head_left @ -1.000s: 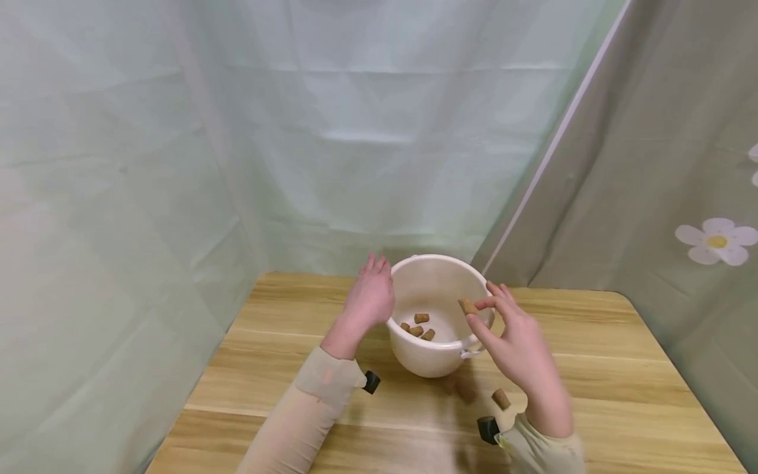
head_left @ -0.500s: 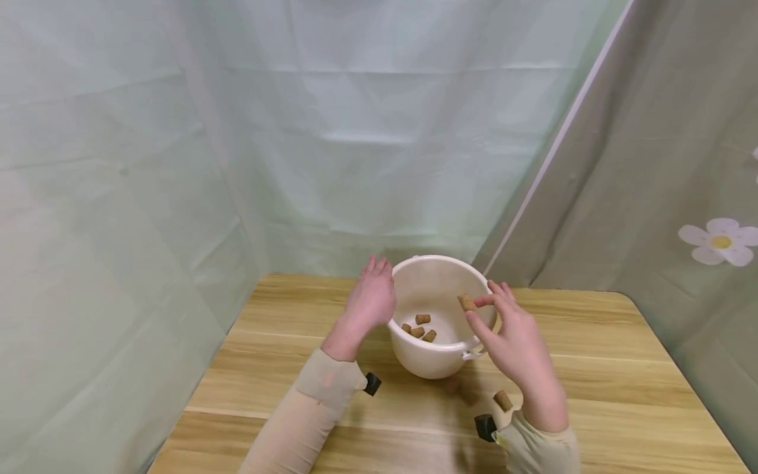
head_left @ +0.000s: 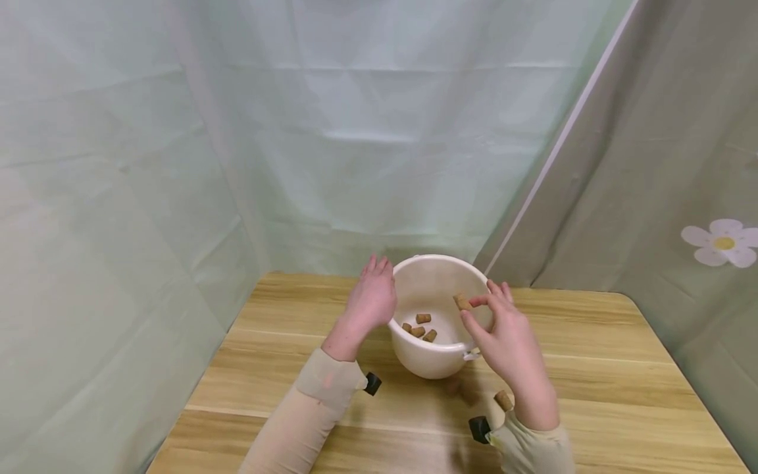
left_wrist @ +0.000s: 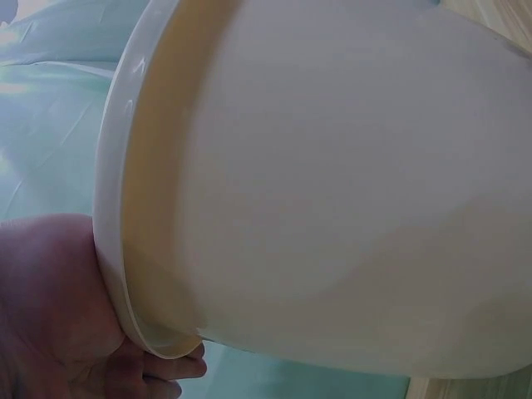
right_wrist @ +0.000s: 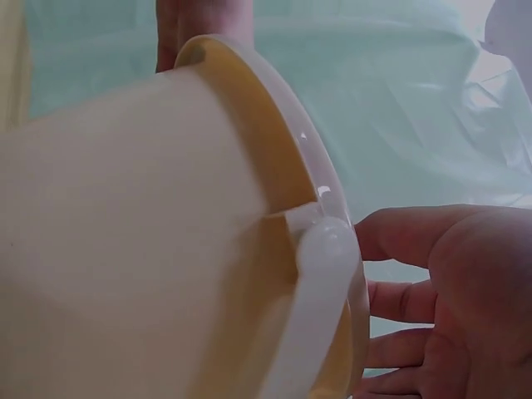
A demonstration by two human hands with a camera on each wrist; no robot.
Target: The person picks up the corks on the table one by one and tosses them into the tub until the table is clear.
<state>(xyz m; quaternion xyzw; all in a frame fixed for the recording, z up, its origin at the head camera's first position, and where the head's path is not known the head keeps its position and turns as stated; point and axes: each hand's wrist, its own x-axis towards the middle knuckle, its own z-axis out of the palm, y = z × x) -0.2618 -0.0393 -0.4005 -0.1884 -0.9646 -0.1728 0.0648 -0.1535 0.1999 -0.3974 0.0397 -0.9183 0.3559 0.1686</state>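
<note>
A white bucket stands on the wooden table, with several brown corks on its inside floor. My left hand holds the bucket's left rim; in the left wrist view its fingertips show beyond the rim. My right hand pinches another cork between thumb and index finger, over the bucket's right rim. In the right wrist view that cork is hidden behind the bucket wall, and the right hand sits beside the rim. One more cork lies on the table, partly covered by the right wrist.
The bucket's white handle hangs on its right side. Below the bucket, dim brown patches show on the table; I cannot tell whether they are shadow. Pale curtains close off the back and sides. A black wrist camera sits by the right sleeve.
My right hand has shifted slightly left with the pinched cork, further over the bucket's opening. The right wrist now covers part of the table cork. The left hand stays at the rim.
</note>
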